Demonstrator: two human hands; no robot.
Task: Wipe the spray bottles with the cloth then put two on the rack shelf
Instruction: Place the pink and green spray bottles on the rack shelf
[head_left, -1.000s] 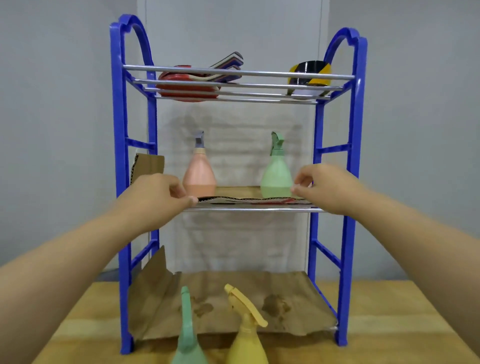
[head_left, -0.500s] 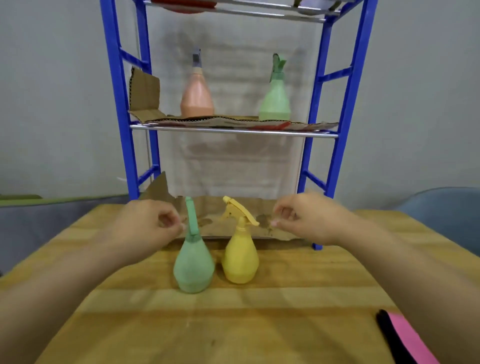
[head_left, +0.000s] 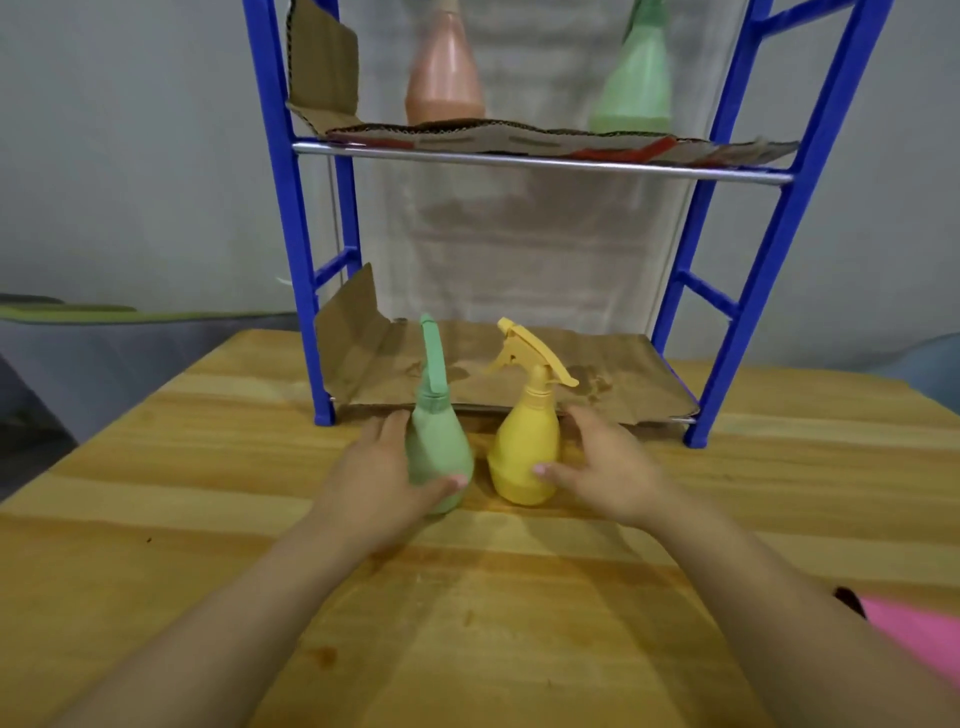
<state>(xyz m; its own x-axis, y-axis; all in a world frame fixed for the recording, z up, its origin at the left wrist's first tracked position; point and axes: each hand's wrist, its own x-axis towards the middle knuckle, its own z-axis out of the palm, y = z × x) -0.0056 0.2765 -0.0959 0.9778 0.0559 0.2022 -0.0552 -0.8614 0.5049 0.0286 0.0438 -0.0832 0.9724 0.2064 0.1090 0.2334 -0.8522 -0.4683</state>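
Two spray bottles stand upright and side by side on the wooden tabletop (head_left: 519, 597), near its far edge and just in front of the blue rack (head_left: 748, 332). The left hand (head_left: 374, 478) wraps the green bottle (head_left: 439, 452) low on its round body: its thumb lies across the near side of the bottle and its fingers reach round the left and back. The right hand (head_left: 605, 470) is at the yellow bottle (head_left: 524, 452), thumb tip touching the bottle's near right side and fingers curving behind it. Whether this grip has fully closed on the yellow bottle I cannot tell; the left grip is curled round the green one. Both bottles rest on the tabletop, a narrow gap between them.

On the rack's middle shelf, lined with a sheet of cardboard (head_left: 545, 137), stand a peach bottle (head_left: 444, 78) towards the left and a pale green bottle (head_left: 631, 88) towards the right, well apart; their tops are cut off by the frame. The bottom shelf carries a stained brown cardboard liner (head_left: 597, 379), folded up at its left end.

At the right edge of the tabletop, near the person's right forearm, lies a pink thing with a black end (head_left: 914, 634), only partly in view.
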